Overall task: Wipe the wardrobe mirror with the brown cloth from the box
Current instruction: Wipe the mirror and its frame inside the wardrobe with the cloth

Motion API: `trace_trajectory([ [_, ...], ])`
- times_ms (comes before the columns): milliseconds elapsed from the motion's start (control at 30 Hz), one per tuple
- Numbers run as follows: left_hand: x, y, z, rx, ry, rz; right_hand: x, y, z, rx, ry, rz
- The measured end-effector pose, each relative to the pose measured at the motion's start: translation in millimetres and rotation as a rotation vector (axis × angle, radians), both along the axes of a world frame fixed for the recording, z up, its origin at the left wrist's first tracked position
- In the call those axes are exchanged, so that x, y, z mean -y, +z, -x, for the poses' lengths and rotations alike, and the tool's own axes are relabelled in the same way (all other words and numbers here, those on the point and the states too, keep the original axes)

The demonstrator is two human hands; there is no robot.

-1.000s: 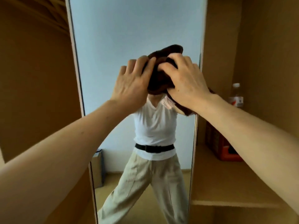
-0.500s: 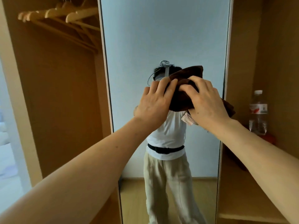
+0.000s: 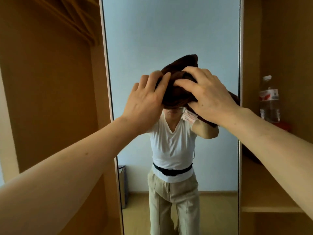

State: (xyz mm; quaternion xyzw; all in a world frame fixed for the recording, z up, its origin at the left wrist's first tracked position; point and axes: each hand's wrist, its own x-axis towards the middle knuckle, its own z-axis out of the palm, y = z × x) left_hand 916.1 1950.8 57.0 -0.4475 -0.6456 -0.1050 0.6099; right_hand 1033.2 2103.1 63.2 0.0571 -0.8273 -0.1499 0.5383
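Head cam shows both hands up on the brown cloth (image 3: 176,92), which is bunched into a thick wad against the wardrobe mirror (image 3: 169,31), about mid-height on the glass. The right hand (image 3: 208,95) is curled over the cloth's right side, fingers bent and pressing into the folds, so it has a real hold on the fabric. The left hand (image 3: 145,100) is much flatter: fingers mostly straight and close together, their tips on the cloth's left edge, more pushing than gripping. Hard to say whether its palm is actually on the glass or just hovering off it; the angle doesn't settle that.

Step-wise I'd call this the wiping itself, somewhere in the middle, with the cloth already out of the box and on the mirror. Lots of glass above and below the wad looks uncovered, so the next move probably needs both hands sliding the cloth across or down with steady pressure, keeping the wad from unrolling. A pale tag (image 3: 188,117) hangs from under the cloth.

Off to the right, a water bottle (image 3: 269,102) stands on the wardrobe shelf (image 3: 264,192), well clear of the hands.
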Motion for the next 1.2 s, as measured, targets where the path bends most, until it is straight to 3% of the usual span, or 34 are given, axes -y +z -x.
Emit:
trace_trajectory([
  [300,-6,-89,-6,0.005,-0.008,-0.039,-9,-88,1,-0.075,-0.026,-0.052],
  [467,-14,-161,-11,0.056,0.012,-0.055,-8,-164,2,-0.091,-0.022,0.015],
  [633,-8,-230,-2,-0.005,0.025,-0.007,-2,-241,9,-0.091,-0.002,0.023],
  [767,1,-211,-3,0.007,0.056,0.049,2,-221,0,-0.047,-0.049,-0.021],
  [967,-10,-147,-9,0.131,0.08,-0.059,15,-154,12,-0.105,-0.104,0.054],
  [1200,5,-224,4,0.161,-0.002,0.005,18,-221,14,-0.042,-0.008,-0.047],
])
